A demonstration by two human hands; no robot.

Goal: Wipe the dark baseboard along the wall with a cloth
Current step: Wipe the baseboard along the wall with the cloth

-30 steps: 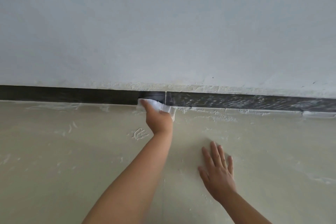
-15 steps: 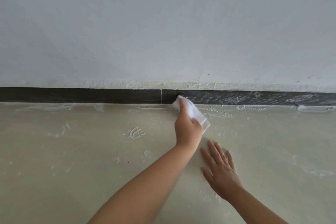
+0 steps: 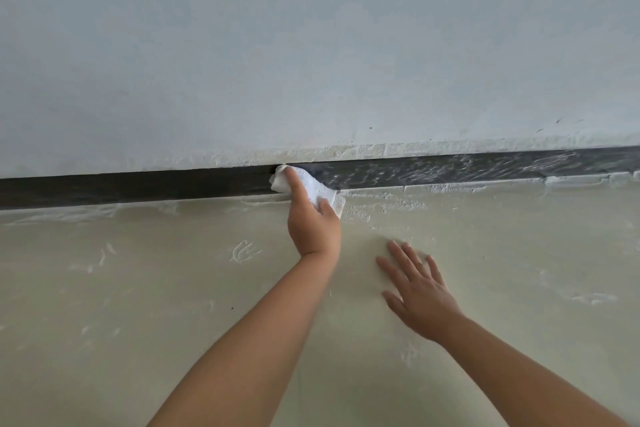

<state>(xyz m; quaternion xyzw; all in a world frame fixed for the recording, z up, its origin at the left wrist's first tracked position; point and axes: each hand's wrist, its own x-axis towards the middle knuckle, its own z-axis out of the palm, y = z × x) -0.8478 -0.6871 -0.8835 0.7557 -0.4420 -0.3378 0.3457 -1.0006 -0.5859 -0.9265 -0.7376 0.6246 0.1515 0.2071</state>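
Observation:
The dark baseboard (image 3: 138,185) runs along the foot of the pale wall. It looks clean and dark to the left of the cloth, and streaked with white dust to the right (image 3: 485,166). My left hand (image 3: 311,225) grips a small white cloth (image 3: 317,189) and presses it against the baseboard, index finger stretched over it and thumb pinching its right side. My right hand (image 3: 419,291) lies flat on the floor with its fingers spread, to the right of and nearer than the cloth.
The cream floor (image 3: 138,288) carries white dust and smears, thickest just below the baseboard at right (image 3: 381,204). A rough plaster edge (image 3: 381,151) tops the baseboard. The grey-white wall (image 3: 311,45) fills the upper view.
My left hand swept the cloth right along the baseboard, then came back left to the joint. The right hand stayed flat on the floor. The view has tilted.

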